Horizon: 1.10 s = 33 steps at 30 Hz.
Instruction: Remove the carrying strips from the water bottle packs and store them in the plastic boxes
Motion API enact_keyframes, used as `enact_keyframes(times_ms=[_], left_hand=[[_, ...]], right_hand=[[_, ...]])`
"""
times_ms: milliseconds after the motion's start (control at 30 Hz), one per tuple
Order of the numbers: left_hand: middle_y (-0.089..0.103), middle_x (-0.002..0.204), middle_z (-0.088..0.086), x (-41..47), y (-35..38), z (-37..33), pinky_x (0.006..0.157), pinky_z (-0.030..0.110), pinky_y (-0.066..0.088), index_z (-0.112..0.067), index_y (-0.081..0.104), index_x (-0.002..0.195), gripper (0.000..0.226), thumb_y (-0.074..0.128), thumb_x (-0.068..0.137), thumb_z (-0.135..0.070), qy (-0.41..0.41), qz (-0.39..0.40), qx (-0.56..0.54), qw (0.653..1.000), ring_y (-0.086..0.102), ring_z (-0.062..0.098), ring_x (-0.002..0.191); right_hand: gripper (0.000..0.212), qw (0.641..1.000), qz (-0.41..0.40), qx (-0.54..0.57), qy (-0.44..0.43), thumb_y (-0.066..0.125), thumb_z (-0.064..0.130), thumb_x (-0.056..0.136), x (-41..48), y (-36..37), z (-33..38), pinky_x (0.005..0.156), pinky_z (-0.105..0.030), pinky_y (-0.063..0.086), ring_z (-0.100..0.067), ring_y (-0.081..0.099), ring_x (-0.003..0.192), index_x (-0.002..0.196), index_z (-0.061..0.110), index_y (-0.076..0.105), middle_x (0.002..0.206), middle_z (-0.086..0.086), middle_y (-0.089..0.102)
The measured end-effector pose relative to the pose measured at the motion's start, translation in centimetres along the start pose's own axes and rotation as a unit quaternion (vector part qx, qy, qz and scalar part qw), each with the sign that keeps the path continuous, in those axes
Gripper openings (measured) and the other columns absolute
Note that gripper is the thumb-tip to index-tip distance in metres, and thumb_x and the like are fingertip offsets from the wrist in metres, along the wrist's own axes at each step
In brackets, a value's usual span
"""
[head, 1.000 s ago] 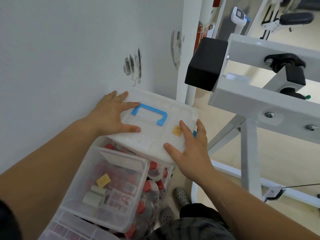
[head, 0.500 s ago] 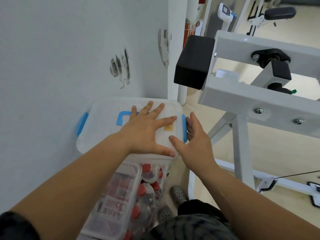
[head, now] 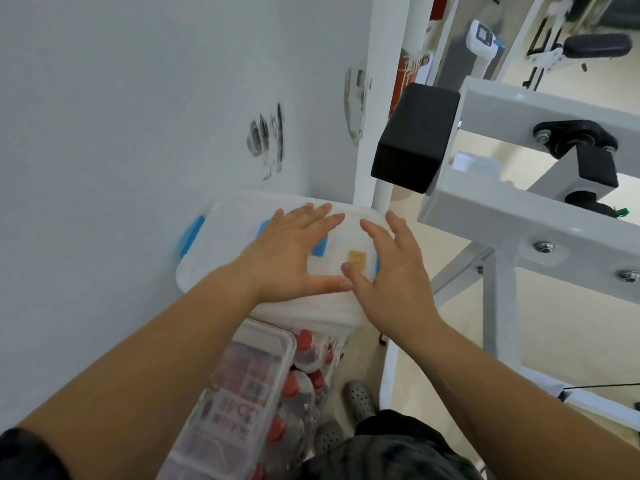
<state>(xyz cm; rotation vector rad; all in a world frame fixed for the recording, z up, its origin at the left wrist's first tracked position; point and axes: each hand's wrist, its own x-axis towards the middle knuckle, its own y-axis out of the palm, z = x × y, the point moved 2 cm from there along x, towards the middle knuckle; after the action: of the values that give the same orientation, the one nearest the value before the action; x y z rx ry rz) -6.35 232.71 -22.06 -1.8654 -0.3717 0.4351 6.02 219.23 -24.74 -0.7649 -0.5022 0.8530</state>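
The white plastic box [head: 221, 265] with blue clips sits on top of the water bottle packs [head: 304, 379], close to the wall [head: 121, 116]. The left hand [head: 294, 258] lies flat on its lid with fingers [head: 320, 213] spread open. The right hand [head: 391, 271] rests open on the lid's right edge, just beside the left thumb, near a yellow sticker [head: 355, 256].
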Motion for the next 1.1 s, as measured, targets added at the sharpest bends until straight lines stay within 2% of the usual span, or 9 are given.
enact_keyframes(times_ms=[67, 133, 200, 333, 467, 667, 867, 967, 1100], left_hand=[[0.020, 0.164, -0.008, -1.8, -0.6, 1.8, 0.124, 0.045, 0.014, -0.035, 0.024, 0.154, 0.094, 0.035, 0.076, -0.086, -0.055, -0.086, -0.028, 0.994, 0.016, 0.015, 0.151], [0.033, 0.159, -0.001, -3.9, -0.9, 4.2, 0.122, 0.039, 0.020, -0.028, 0.035, 0.150, 0.077, 0.050, 0.087, -0.068, -0.132, -0.175, -0.036, 0.975, 0.027, 0.019, 0.147], [0.043, 0.152, 0.008, -5.9, -0.9, 6.6, 0.117, 0.038, 0.025, -0.019, 0.044, 0.146, 0.070, 0.055, 0.089, -0.058, -0.203, -0.229, -0.016, 0.952, 0.036, 0.027, 0.140], [0.054, 0.140, 0.012, -8.2, -0.4, 9.3, 0.112, 0.041, 0.034, -0.013, 0.047, 0.142, 0.079, 0.047, 0.081, -0.062, -0.277, -0.222, -0.008, 0.935, 0.048, 0.031, 0.129], [0.052, 0.140, 0.010, -8.6, 0.0, 9.0, 0.109, 0.040, 0.039, -0.015, 0.043, 0.145, 0.075, 0.062, 0.084, -0.053, -0.297, -0.231, -0.041, 0.926, 0.049, 0.029, 0.127], [0.051, 0.142, 0.002, -8.1, -0.4, 8.7, 0.106, 0.030, 0.037, -0.022, 0.041, 0.146, 0.075, 0.074, 0.082, -0.045, -0.320, -0.253, -0.118, 0.905, 0.049, 0.021, 0.128], [0.059, 0.132, 0.001, -7.6, -0.8, 8.6, 0.101, 0.040, 0.049, -0.032, 0.035, 0.147, 0.083, 0.078, 0.078, -0.047, -0.326, -0.256, -0.120, 0.902, 0.057, 0.022, 0.116], [0.062, 0.123, 0.004, -7.3, -1.0, 8.2, 0.094, 0.036, 0.049, -0.033, 0.033, 0.148, 0.081, 0.076, 0.080, -0.046, -0.310, -0.251, -0.080, 0.914, 0.058, 0.024, 0.108], [0.067, 0.106, 0.008, -6.4, -1.4, 7.7, 0.083, 0.038, 0.051, -0.026, 0.037, 0.145, 0.071, 0.068, 0.085, -0.048, -0.288, -0.219, 0.007, 0.932, 0.060, 0.027, 0.097]], right_hand=[[0.061, 0.999, 0.021, -0.027, -0.040, 0.060, 0.050, 0.095, 1.1, -0.2, 1.6, 0.121, -0.033, 0.011, -0.021, 0.014, 0.155, 0.150, 0.034, 0.038, 0.168, 0.001, 0.019], [0.060, 0.992, 0.081, -0.043, -0.081, 0.056, 0.053, 0.096, 2.1, 0.3, 3.4, 0.124, -0.037, 0.011, -0.021, 0.010, 0.156, 0.150, 0.037, 0.037, 0.169, 0.001, 0.016], [0.062, 0.980, 0.144, -0.061, -0.126, 0.052, 0.056, 0.097, 3.0, 1.6, 5.2, 0.126, -0.042, 0.006, -0.023, 0.002, 0.157, 0.153, 0.039, 0.032, 0.170, 0.000, 0.009], [0.066, 0.944, 0.214, -0.159, -0.192, 0.035, 0.067, 0.097, 4.6, 5.1, 7.7, 0.126, -0.053, -0.005, -0.029, -0.011, 0.157, 0.156, 0.046, 0.016, 0.170, 0.002, -0.009], [0.068, 0.929, 0.241, -0.210, -0.188, 0.021, 0.074, 0.094, 4.9, 7.0, 7.6, 0.123, -0.058, -0.010, -0.031, -0.015, 0.156, 0.156, 0.049, 0.006, 0.170, 0.004, -0.012], [0.068, 0.933, 0.226, -0.216, -0.179, 0.019, 0.075, 0.094, 4.8, 7.0, 7.3, 0.123, -0.057, -0.011, -0.030, -0.015, 0.156, 0.155, 0.050, 0.005, 0.170, 0.004, -0.010], [0.066, 0.935, 0.220, -0.212, -0.177, 0.019, 0.073, 0.095, 4.9, 7.2, 7.3, 0.124, -0.057, -0.010, -0.030, -0.014, 0.156, 0.156, 0.050, 0.006, 0.170, 0.004, -0.009], [0.064, 0.936, 0.217, -0.217, -0.170, 0.021, 0.071, 0.096, 5.0, 7.3, 7.4, 0.124, -0.058, -0.009, -0.030, -0.014, 0.156, 0.156, 0.050, 0.007, 0.170, 0.004, -0.009], [0.064, 0.938, 0.218, -0.216, -0.162, 0.023, 0.070, 0.097, 5.0, 7.4, 7.6, 0.124, -0.058, -0.008, -0.031, -0.013, 0.156, 0.156, 0.051, 0.007, 0.171, 0.004, -0.007]])
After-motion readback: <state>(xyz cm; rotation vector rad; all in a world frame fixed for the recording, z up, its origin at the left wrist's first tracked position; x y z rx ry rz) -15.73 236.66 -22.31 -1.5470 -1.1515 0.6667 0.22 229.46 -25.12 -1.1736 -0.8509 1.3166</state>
